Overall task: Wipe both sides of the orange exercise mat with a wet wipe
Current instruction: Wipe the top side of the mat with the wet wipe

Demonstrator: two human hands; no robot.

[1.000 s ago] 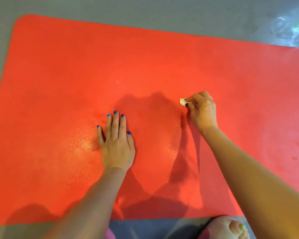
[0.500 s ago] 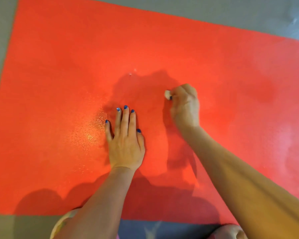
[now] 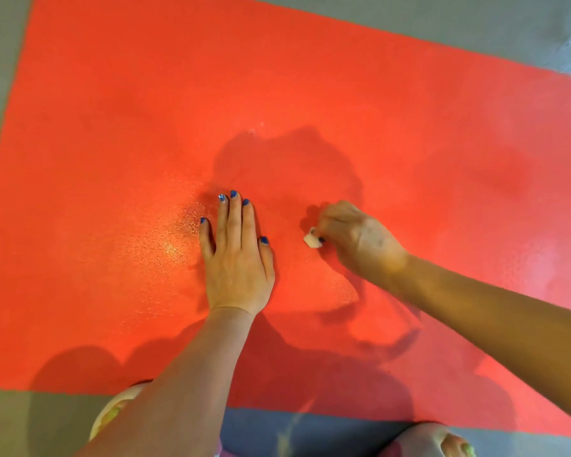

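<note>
The orange exercise mat (image 3: 119, 133) lies flat on the floor and fills most of the view. My left hand (image 3: 236, 258) presses flat on its middle, fingers straight and together. Just to the right, my right hand (image 3: 356, 239) has its fingers curled round a small bunched white wet wipe (image 3: 311, 240), which touches the mat. Only a corner of the wipe shows past the fingers. The mat surface glistens wet to the left of my left hand.
Grey floor (image 3: 0, 61) borders the mat on the left, far side and near side. My bare feet (image 3: 442, 440) show at the bottom edge, either side of a grey-blue patch (image 3: 310, 430).
My right hand has drawn the wipe back toward me and nearer my left hand. My left hand has stayed planted on the mat. The camera has shifted forward.
</note>
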